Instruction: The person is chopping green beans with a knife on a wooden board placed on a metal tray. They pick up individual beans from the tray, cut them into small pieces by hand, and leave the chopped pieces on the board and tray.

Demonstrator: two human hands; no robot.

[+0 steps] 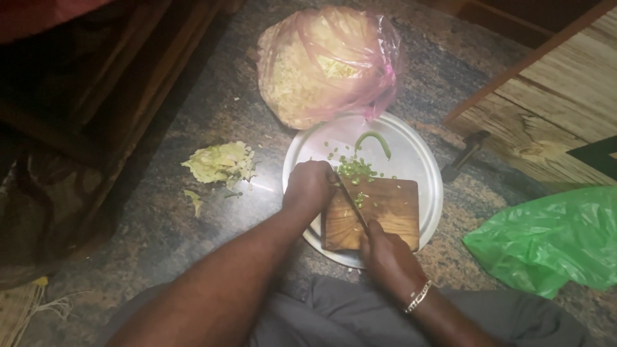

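The scene is dim and warm-toned, with light falling from above onto the middle. The round steel plate (421, 160) catches the brightest glare, and the pink plastic bag (328, 64) shows soft sheen. The upper left corner sinks into near-black shadow. Fine grain and slight softness blur the chopped green pieces (355, 169); the knife blade (350, 199) is perhaps motion-smeared.

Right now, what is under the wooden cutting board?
The wooden cutting board sits on a round metal plate, whose rim shows around it. A whole green chilli and chopped bits lie on the plate. The plate's middle is covered.
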